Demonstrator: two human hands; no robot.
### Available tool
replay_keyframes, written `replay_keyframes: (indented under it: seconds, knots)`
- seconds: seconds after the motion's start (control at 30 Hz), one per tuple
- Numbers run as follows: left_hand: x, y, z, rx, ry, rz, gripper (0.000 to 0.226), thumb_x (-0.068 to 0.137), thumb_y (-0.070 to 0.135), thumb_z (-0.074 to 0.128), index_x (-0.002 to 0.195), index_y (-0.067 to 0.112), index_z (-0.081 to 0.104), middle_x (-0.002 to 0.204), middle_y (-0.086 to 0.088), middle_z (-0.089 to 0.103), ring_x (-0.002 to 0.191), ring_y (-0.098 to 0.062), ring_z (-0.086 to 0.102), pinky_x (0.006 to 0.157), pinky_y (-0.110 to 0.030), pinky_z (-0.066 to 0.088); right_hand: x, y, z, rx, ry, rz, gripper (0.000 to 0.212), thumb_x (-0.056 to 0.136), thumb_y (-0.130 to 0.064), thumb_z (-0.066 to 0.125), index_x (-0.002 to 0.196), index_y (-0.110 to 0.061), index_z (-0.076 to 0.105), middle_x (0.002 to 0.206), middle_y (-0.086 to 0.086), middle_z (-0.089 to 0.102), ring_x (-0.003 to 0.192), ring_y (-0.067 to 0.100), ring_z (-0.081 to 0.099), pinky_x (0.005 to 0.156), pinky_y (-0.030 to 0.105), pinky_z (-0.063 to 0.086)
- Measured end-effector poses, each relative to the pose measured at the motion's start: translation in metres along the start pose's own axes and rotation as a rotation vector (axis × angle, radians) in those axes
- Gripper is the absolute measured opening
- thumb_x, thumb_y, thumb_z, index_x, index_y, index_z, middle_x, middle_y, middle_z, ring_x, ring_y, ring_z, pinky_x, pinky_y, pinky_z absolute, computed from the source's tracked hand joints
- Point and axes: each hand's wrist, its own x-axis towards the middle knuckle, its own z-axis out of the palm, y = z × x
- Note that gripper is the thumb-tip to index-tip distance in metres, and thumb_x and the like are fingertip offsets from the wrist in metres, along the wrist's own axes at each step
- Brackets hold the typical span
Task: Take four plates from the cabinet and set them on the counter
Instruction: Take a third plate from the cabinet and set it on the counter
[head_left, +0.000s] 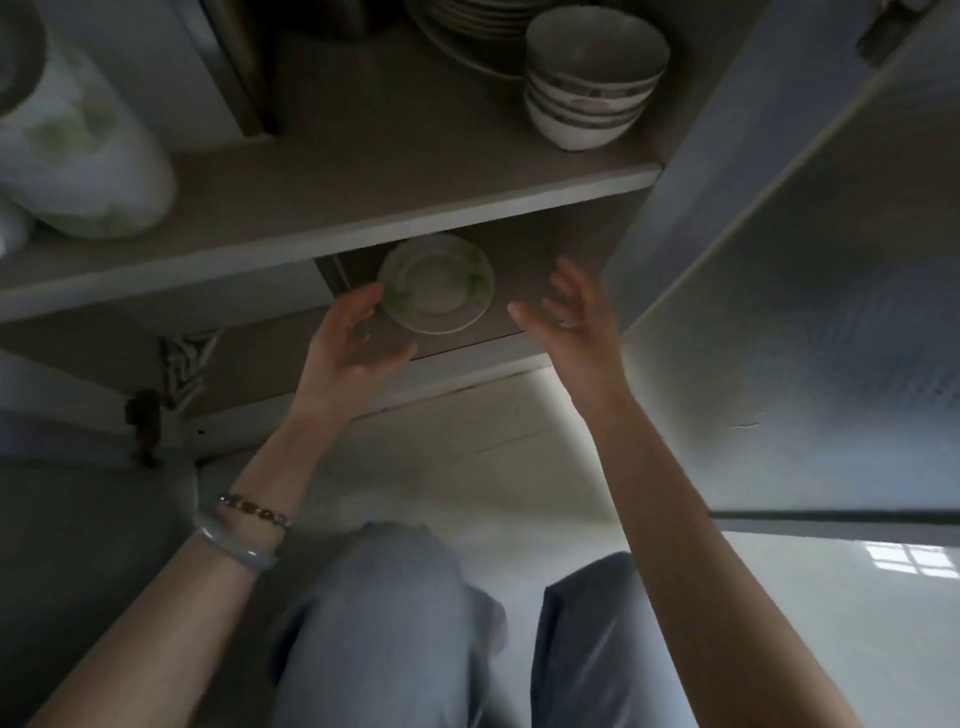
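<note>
**White plate (439, 283) flat on the lower shelf (524, 270)**

Head view: your left hand (353, 338) is in at the cabinet's lower shelf, fingers loose and spread, gripping nothing. Its fingertips are right at the plate's left rim, contact too blurred to call. Your right hand (571, 317) is up just right of the plate, fingers apart, clear of it, holding nothing. The green-patterned plate lies between both hands. Above your hands, on the upper shelf (363, 176), stacked bowls (592, 88) stand beside a plate stack (467, 26), with a plastic bag (78, 150) far left.
</note>
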Motion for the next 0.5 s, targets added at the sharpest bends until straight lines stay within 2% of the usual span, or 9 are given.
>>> replay_keyframes:
  seconds: [0.07, 0.13, 0.17, 0.2, 0.27, 0.3, 0.4, 0.5]
  knots:
    - [0.015, -0.023, 0.005, -0.004, 0.008, -0.022, 0.058, 0.077, 0.010, 0.076, 0.124, 0.030, 0.050, 0.125, 0.015, 0.053, 0.121, -0.009, 0.048, 0.106, -0.032, 0.039, 0.017, 0.028, 0.010, -0.001, -0.015, 0.029, 0.081, 0.063, -0.038, 0.081, 0.135, -0.036, 0.044, 0.122, -0.017, 0.050, 0.115, 0.003, 0.054, 0.081, 0.014, 0.049]
    - [0.031, -0.039, 0.012, -0.019, 0.014, -0.070, 0.059, 0.078, 0.010, 0.075, 0.129, 0.021, 0.048, 0.132, 0.005, 0.050, 0.127, -0.013, 0.045, 0.109, -0.033, 0.037, 0.032, 0.047, 0.017, -0.016, -0.030, 0.068, 0.083, 0.064, -0.038, 0.081, 0.137, -0.031, 0.043, 0.112, -0.024, 0.052, 0.115, 0.008, 0.056, 0.093, 0.028, 0.050]
    - [0.038, -0.048, 0.016, -0.023, 0.021, -0.098, 0.060, 0.079, 0.010, 0.074, 0.132, 0.016, 0.047, 0.135, 0.001, 0.049, 0.129, -0.015, 0.043, 0.109, -0.032, 0.036, 0.039, 0.059, 0.020, -0.001, -0.018, 0.090, 0.080, 0.067, -0.032, 0.081, 0.137, -0.025, 0.043, 0.109, -0.022, 0.053, 0.114, 0.012, 0.058, 0.095, 0.033, 0.051]
    - [0.047, -0.060, 0.018, -0.019, 0.022, -0.107, 0.062, 0.079, 0.011, 0.074, 0.134, 0.013, 0.045, 0.137, -0.001, 0.048, 0.129, -0.015, 0.042, 0.107, -0.029, 0.035, 0.048, 0.070, 0.023, 0.030, -0.001, 0.108, 0.074, 0.070, -0.024, 0.081, 0.134, -0.018, 0.045, 0.110, -0.014, 0.056, 0.110, 0.013, 0.059, 0.095, 0.034, 0.051]
    - [0.066, -0.083, 0.022, 0.008, 0.006, -0.104, 0.064, 0.078, 0.015, 0.075, 0.134, 0.015, 0.044, 0.137, 0.002, 0.046, 0.127, -0.011, 0.040, 0.101, -0.023, 0.032, 0.062, 0.090, 0.028, 0.087, 0.019, 0.133, 0.061, 0.075, -0.010, 0.077, 0.128, -0.008, 0.047, 0.120, 0.014, 0.054, 0.096, 0.009, 0.058, 0.086, 0.023, 0.051]
    - [0.076, -0.094, 0.024, 0.010, 0.008, -0.107, 0.063, 0.078, 0.017, 0.076, 0.132, 0.018, 0.045, 0.136, 0.004, 0.046, 0.124, -0.009, 0.040, 0.098, -0.021, 0.032, 0.069, 0.098, 0.030, 0.094, 0.015, 0.138, 0.060, 0.076, -0.007, 0.076, 0.127, -0.009, 0.047, 0.123, 0.018, 0.052, 0.096, 0.010, 0.057, 0.083, 0.022, 0.050]
    - [0.108, -0.126, 0.029, -0.005, 0.060, -0.107, 0.054, 0.075, 0.016, 0.078, 0.118, 0.027, 0.047, 0.121, 0.011, 0.050, 0.114, -0.005, 0.045, 0.090, -0.018, 0.036, 0.093, 0.121, 0.033, 0.078, 0.022, 0.156, 0.067, 0.075, -0.011, 0.077, 0.134, -0.015, 0.045, 0.126, 0.003, 0.049, 0.111, 0.016, 0.055, 0.095, 0.034, 0.049]
    - [0.140, -0.155, 0.036, -0.061, 0.113, -0.045, 0.043, 0.073, -0.003, 0.074, 0.101, 0.022, 0.053, 0.094, 0.024, 0.064, 0.091, 0.014, 0.059, 0.074, -0.008, 0.046, 0.118, 0.141, 0.036, 0.063, 0.057, 0.176, 0.061, 0.077, -0.011, 0.076, 0.131, -0.017, 0.048, 0.123, 0.000, 0.049, 0.117, 0.018, 0.054, 0.101, 0.040, 0.047]
